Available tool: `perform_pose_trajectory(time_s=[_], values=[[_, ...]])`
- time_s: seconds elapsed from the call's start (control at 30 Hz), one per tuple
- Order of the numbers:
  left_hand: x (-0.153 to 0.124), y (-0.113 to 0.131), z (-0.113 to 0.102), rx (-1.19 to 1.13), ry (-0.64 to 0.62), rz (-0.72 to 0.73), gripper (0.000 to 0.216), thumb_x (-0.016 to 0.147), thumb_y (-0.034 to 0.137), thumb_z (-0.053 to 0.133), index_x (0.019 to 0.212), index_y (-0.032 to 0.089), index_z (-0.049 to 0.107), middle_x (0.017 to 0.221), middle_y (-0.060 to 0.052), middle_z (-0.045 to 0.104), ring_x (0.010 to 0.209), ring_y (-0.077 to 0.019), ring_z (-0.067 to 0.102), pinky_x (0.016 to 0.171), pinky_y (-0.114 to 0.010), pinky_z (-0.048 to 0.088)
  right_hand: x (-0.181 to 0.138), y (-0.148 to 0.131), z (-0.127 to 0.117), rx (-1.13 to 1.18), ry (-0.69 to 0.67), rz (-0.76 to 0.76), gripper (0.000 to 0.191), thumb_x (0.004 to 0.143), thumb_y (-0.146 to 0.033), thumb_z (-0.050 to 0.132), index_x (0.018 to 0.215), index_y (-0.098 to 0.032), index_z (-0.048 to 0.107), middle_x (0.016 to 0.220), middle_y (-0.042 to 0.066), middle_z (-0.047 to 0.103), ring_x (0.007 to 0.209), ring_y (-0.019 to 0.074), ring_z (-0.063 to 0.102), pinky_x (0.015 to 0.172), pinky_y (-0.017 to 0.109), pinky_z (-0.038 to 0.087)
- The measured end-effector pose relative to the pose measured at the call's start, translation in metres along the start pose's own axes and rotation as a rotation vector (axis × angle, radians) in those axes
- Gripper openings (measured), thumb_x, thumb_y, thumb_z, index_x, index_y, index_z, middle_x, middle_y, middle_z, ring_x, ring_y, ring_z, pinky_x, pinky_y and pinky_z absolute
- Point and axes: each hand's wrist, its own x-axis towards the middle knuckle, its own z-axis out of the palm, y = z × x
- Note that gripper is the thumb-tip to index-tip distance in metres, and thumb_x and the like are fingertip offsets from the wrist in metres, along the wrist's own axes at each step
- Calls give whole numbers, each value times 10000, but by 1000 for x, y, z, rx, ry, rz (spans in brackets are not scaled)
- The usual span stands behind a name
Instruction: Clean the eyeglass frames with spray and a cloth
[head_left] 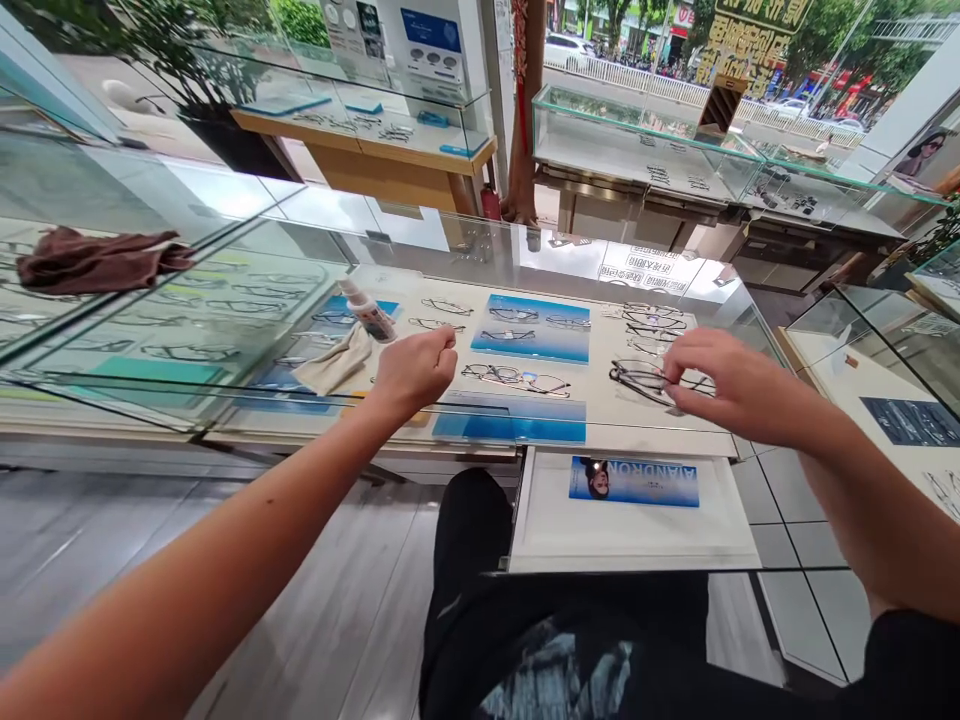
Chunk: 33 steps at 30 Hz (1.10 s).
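My left hand (421,368) is a closed fist over the glass counter; its inner side is hidden, so anything in it cannot be made out. Beside it are a beige cloth (336,362) and a spray bottle (367,312), which leans at a slant. At the right, the bent thumb and fingers of my right hand (724,385) pinch the rim of a pair of dark-framed eyeglasses (637,378). Part of that pair disappears behind the hand. More eyeglasses (654,318) are stacked in a row just beyond it. Between my hands, further eyeglasses (517,378) lie near a blue card (529,345).
An open white drawer (630,535) with a printed blue card (634,482) juts out at my lap. On the left glass top lies a brown cloth (101,262). Glass showcases (637,170) stand beyond the counter, and another case (885,350) flanks it on the right.
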Motion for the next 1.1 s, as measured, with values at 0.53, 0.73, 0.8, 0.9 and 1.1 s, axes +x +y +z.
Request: perform_pose_trajectory(time_s=[0.53, 0.73, 0.8, 0.9, 1.1], values=[[3, 3, 2, 5, 10, -20, 230, 922, 277, 375, 894, 222, 597, 901, -126, 754, 884, -315, 691, 612, -355, 287, 154, 44, 91, -455, 105, -56, 302, 945, -137, 476, 1041, -99, 760, 1088, 198, 749, 1090, 347, 575, 1043, 473, 363], [2, 2, 4, -2, 20, -17, 234, 922, 273, 381, 890, 222, 607, 887, -117, 748, 887, -309, 687, 614, -359, 285, 146, 39, 107, -428, 75, -93, 259, 966, -182, 491, 970, -148, 748, 1053, 153, 749, 1068, 310, 575, 1057, 450, 357], [2, 3, 4, 0, 17, -19, 247, 925, 273, 370, 899, 219, 609, 892, -123, 745, 897, -319, 688, 615, -364, 282, 142, 40, 109, -408, 84, -95, 240, 969, -187, 502, 944, -160, 739, 1049, 140, 750, 1050, 303, 574, 1063, 443, 355], [2, 3, 3, 5, 8, -23, 253, 926, 266, 358, 908, 216, 606, 900, -129, 742, 913, -325, 691, 614, -367, 278, 139, 43, 110, -375, 90, -74, 217, 963, -184, 519, 925, -163, 732, 1049, 138, 749, 1049, 303, 575, 1065, 440, 353], [3, 3, 3, 5, 11, -29, 204, 917, 269, 381, 921, 220, 578, 916, -117, 752, 911, -309, 697, 616, -353, 282, 139, 46, 110, -274, 77, -9, 202, 955, -208, 529, 913, -174, 723, 1078, 141, 740, 1079, 311, 580, 1034, 444, 368]])
